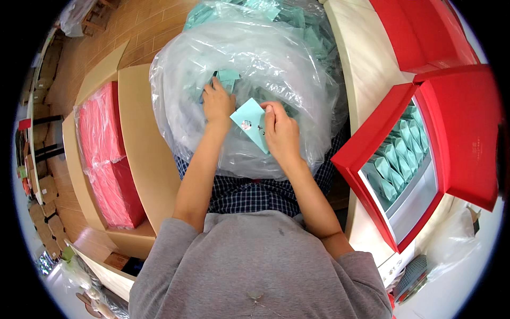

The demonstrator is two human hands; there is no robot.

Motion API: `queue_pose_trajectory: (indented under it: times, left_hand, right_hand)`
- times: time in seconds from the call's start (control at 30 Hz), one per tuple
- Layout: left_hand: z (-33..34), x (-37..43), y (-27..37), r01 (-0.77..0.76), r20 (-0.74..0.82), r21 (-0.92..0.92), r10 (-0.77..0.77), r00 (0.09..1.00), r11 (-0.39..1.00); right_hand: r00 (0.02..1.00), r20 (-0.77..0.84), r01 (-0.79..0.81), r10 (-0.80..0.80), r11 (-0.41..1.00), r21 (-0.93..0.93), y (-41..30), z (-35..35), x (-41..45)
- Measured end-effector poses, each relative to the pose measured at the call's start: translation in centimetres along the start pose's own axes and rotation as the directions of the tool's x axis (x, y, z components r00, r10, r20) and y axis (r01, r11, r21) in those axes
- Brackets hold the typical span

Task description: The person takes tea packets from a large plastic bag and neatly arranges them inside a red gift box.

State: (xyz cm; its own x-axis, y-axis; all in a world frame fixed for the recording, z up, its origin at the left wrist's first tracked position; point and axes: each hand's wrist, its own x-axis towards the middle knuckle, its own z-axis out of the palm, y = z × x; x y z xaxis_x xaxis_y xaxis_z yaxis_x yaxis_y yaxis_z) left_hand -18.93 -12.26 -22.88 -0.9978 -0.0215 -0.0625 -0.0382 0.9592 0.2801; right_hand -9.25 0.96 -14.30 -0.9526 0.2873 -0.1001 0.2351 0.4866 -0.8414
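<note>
My right hand (282, 131) grips a teal paper packet (250, 119) by its right side, thumb on top. The packet is tilted, with a round picture and some dark writing on its face. To the left, my left hand (218, 101) has its fingers and thumb around another teal packet (228, 75), partly hidden by the hand. Both hands are over the mouth of a large clear plastic bag (179, 115) on my lap. More teal packets (314, 40) show through the plastic at the far side.
At right, an open red box (376, 207) holds rows of teal packets (402, 151) on a pale table (358, 48). More red boxes (422, 32) stand behind it. On my left, an open cardboard carton (147, 131) contains plastic-wrapped red boxes (103, 135) on the wooden-looking floor (147, 24).
</note>
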Motion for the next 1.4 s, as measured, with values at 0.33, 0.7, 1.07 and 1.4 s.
queue_pose_trajectory:
  times: [0.33, 0.7, 1.07, 1.4]
  left_hand:
    - [-12.8, -6.2, -1.5, 0.153, 0.379, -0.714, 0.194, 0.905, 0.684]
    - [-13.4, -8.1, 0.4, 0.416, 0.409, -0.909, 0.223, 0.885, 0.018]
    - [-14.3, -8.7, -0.4, 0.166, 0.394, -0.899, 0.583, 0.710, 0.406]
    - [-14.8, -9.0, -0.9, 0.061, 0.368, -0.879, 0.592, 0.717, 0.473]
  right_hand:
    - [0.965, 0.245, 0.081, -0.093, 0.995, 0.057, -1.5, -4.8, -1.6]
    - [0.852, 0.126, 0.516, -0.508, 0.855, -0.045, -3.6, -1.4, -5.9]
    - [0.834, 0.189, 0.535, -0.517, 0.843, -0.052, -4.7, -4.3, -3.0]
    - [0.767, 0.231, 0.630, -0.599, 0.771, -0.093, -5.8, -4.4, -3.2]
